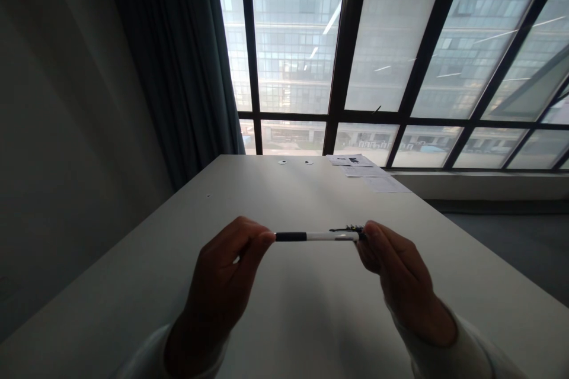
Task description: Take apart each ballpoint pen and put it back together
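Observation:
A pen (326, 237) with a white barrel and a dark grip section is held level above the white table (284, 296). My left hand (229, 272) pinches its dark end between thumb and fingers. My right hand (400, 272) pinches the opposite end, where the clip is. Just behind the pen, beside my right fingertips, a small dark object with yellowish-green marks (351, 228) shows; what it is and whether my right hand holds it too, I cannot tell.
Printed papers (373, 173) lie at the table's far right corner. Two small round fittings (283, 162) sit near the far edge. A dark curtain (178, 71) hangs at the left, and large framed windows (297, 41) stand beyond the table.

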Motion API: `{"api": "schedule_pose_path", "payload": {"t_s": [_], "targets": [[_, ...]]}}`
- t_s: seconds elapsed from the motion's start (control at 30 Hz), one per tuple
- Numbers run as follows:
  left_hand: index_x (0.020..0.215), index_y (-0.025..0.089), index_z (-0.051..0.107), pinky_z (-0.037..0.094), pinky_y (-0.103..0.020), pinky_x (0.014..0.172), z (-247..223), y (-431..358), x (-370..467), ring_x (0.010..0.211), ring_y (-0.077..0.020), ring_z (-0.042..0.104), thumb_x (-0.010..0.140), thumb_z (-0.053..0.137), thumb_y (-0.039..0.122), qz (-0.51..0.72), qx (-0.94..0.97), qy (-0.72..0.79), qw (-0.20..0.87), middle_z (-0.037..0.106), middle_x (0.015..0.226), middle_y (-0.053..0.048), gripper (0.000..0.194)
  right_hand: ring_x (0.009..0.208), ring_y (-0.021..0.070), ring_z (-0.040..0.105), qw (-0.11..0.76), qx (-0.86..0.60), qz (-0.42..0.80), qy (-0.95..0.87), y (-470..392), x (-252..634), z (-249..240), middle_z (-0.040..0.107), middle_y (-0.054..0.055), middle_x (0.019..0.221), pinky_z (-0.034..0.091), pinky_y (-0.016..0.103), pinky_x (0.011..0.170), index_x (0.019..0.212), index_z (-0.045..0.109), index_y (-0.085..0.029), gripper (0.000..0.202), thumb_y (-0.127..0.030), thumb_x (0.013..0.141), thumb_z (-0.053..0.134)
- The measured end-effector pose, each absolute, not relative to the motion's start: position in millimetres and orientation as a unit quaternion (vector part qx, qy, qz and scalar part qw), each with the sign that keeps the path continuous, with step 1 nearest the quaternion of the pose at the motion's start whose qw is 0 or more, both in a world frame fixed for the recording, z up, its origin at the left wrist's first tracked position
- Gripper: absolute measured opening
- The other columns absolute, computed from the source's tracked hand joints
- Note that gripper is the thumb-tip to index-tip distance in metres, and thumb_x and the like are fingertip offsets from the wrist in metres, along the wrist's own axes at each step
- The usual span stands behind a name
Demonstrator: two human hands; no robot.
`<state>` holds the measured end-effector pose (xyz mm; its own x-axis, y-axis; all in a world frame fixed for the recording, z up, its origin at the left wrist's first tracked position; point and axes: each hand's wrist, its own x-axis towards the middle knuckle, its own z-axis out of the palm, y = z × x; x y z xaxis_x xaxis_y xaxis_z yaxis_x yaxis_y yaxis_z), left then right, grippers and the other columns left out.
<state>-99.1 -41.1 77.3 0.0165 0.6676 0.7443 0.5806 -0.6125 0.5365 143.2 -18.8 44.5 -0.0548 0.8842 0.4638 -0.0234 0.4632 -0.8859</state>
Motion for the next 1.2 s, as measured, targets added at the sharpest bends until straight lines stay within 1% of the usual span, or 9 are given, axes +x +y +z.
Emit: {"api": "schedule_pose_path", "payload": {"t_s": [0.13,0.17,0.23,0.5,0.73,0.93,1.1,1.2], "targets": [[0.086,0.022,0.067,0.041,-0.021,0.054,77.4,-42.5,-99.1,0.057,-0.0084,0.054,0.091,0.063,0.021,0.544,0.706,0.452,0.015,0.062,0.075,0.004,0.006,0.051,0.0103,0.027,0.593,-0.346,0.384,-0.617,-17.7,144.0,44.5,0.032,-0.005,0.057,0.022,0.028,0.048,0.065,0.039,-0.021,0.042,-0.042,0.101,0.047],[0.091,0.022,0.068,0.042,-0.021,0.054,77.2,-43.3,-98.7,0.058,-0.0086,0.054,0.09,0.064,0.021,0.544,0.703,0.458,0.011,0.064,0.078,0.004,0.004,0.051,0.0103,0.026,0.593,-0.344,0.385,-0.618,-17.8,144.0,44.8,0.032,-0.005,0.057,0.021,0.028,0.048,0.065,0.039,-0.021,0.042,-0.042,0.101,0.047],[0.094,0.023,0.069,0.044,-0.021,0.055,77.0,-45.0,-97.6,0.061,-0.0093,0.057,0.09,0.064,0.023,0.545,0.695,0.469,0.008,0.066,0.083,0.002,0.006,0.051,0.0105,0.026,0.589,-0.341,0.388,-0.622,-18.4,143.9,45.8,0.031,-0.005,0.057,0.021,0.028,0.048,0.065,0.038,-0.021,0.043,-0.043,0.101,0.046],[0.089,0.022,0.07,0.046,-0.022,0.054,76.7,-46.9,-94.6,0.061,-0.0113,0.059,0.089,0.064,0.028,0.559,0.669,0.489,0.018,0.069,0.083,-0.001,0.009,0.05,0.0104,0.027,0.574,-0.338,0.389,-0.637,-18.9,144.4,45.8,0.032,-0.005,0.057,0.021,0.028,0.048,0.066,0.04,-0.021,0.042,-0.042,0.102,0.044],[0.088,0.022,0.071,0.049,-0.021,0.056,72.8,-45.7,-94.1,0.066,-0.0107,0.06,0.087,0.066,0.023,0.589,0.655,0.472,0.028,0.069,0.09,-0.001,0.006,0.051,0.01,0.028,0.573,-0.34,0.395,-0.632,-18.5,144.9,46.7,0.034,-0.005,0.059,0.022,0.028,0.048,0.066,0.041,-0.02,0.041,-0.04,0.102,0.046],[0.088,0.022,0.07,0.048,-0.02,0.052,70.4,-40.5,-99.3,0.063,-0.01,0.06,0.087,0.066,0.021,0.584,0.689,0.429,0.01,0.069,0.089,0.0,0.004,0.054,0.0106,0.029,0.565,-0.348,0.422,-0.618,-21.9,145.7,49.6,0.035,-0.004,0.062,0.023,0.027,0.049,0.068,0.043,-0.02,0.039,-0.041,0.1,0.048],[0.089,0.023,0.071,0.05,-0.022,0.058,72.3,-43.8,-95.3,0.069,-0.0118,0.062,0.086,0.068,0.026,0.587,0.664,0.463,0.023,0.07,0.094,-0.001,0.005,0.054,0.0111,0.028,0.564,-0.352,0.427,-0.613,-20.9,146.0,49.6,0.034,-0.004,0.062,0.023,0.027,0.05,0.069,0.041,-0.021,0.038,-0.042,0.1,0.048],[0.091,0.024,0.071,0.047,-0.021,0.055,73.3,-46.0,-93.8,0.061,-0.0104,0.058,0.085,0.069,0.027,0.583,0.656,0.479,0.037,0.068,0.083,0.001,0.008,0.054,0.011,0.028,0.566,-0.338,0.435,-0.614,-20.7,146.0,50.6,0.033,-0.005,0.061,0.023,0.027,0.049,0.069,0.041,-0.021,0.038,-0.041,0.101,0.046]]}}
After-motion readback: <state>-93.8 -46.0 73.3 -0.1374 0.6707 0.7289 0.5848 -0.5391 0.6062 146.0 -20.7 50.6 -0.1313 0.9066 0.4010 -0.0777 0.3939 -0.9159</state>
